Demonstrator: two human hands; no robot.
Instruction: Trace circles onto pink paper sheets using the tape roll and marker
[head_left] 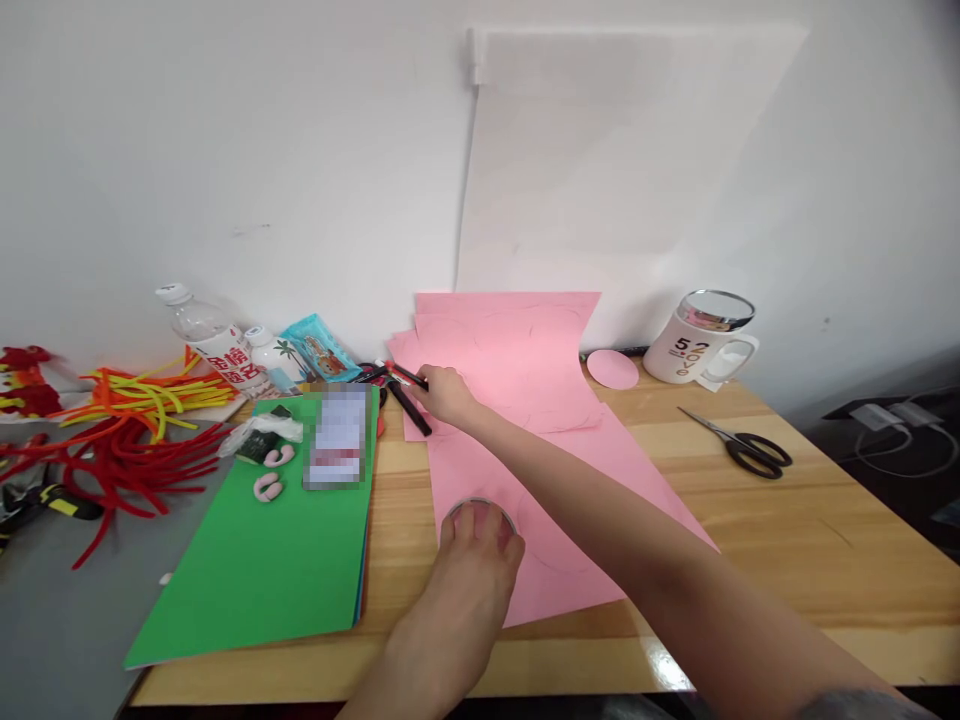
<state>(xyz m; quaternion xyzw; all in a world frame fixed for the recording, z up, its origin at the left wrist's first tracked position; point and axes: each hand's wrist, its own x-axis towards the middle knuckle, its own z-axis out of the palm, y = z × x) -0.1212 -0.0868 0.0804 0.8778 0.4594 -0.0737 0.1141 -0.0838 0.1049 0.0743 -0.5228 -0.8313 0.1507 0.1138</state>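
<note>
My left hand (472, 560) presses flat on a round clear lid (480, 520) lying on a large pink paper sheet (555, 480) on the wooden table. My right hand (442, 392) reaches far forward across the pink sheet and closes its fingers on a black and red pen (405, 378) among a small pile of dark markers (411, 408) at the sheet's far left corner. A cut pink paper circle (612, 368) lies beyond the sheet near the wall.
Green paper (262, 560) with pink clay pieces (268, 487) and a blurred card lies left. Red, orange and yellow pipe cleaners (127, 430), bottles (217, 350) and a snack packet sit far left. Black scissors (750, 450) and a white mug (697, 345) stand right.
</note>
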